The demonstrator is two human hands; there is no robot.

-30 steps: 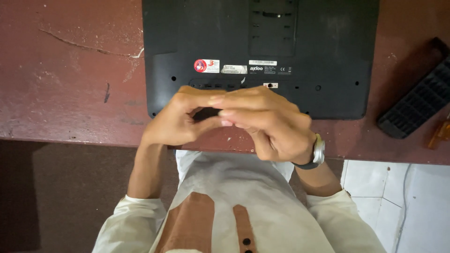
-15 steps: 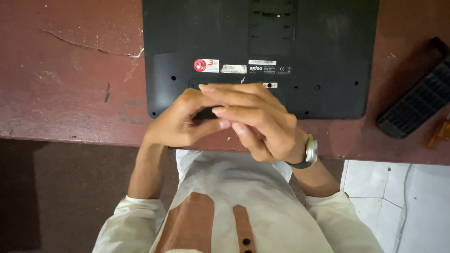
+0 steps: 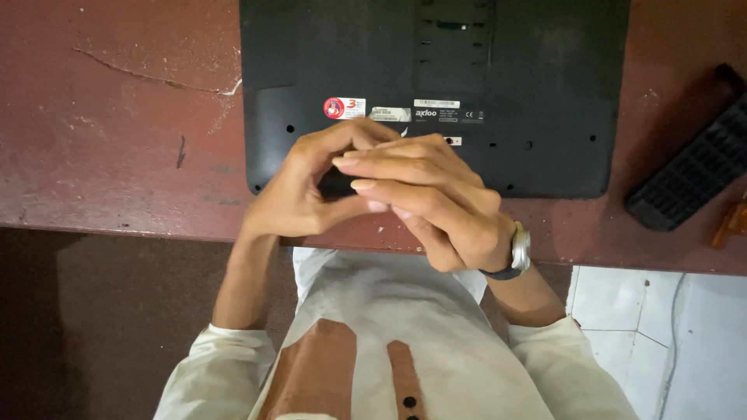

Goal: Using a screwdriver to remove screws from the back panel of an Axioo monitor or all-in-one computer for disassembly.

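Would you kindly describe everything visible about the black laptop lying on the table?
The black laptop lies upside down on the worn reddish table, its matte plastic underside facing up. It shows small stickers, screw holes and a slotted panel near the top. Its far edge runs out of view. The left hand and right hand meet over its near edge; whether they touch it is unclear.

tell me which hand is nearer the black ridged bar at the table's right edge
Right. The right hand lies between the left hand and the bar, neither touching it.
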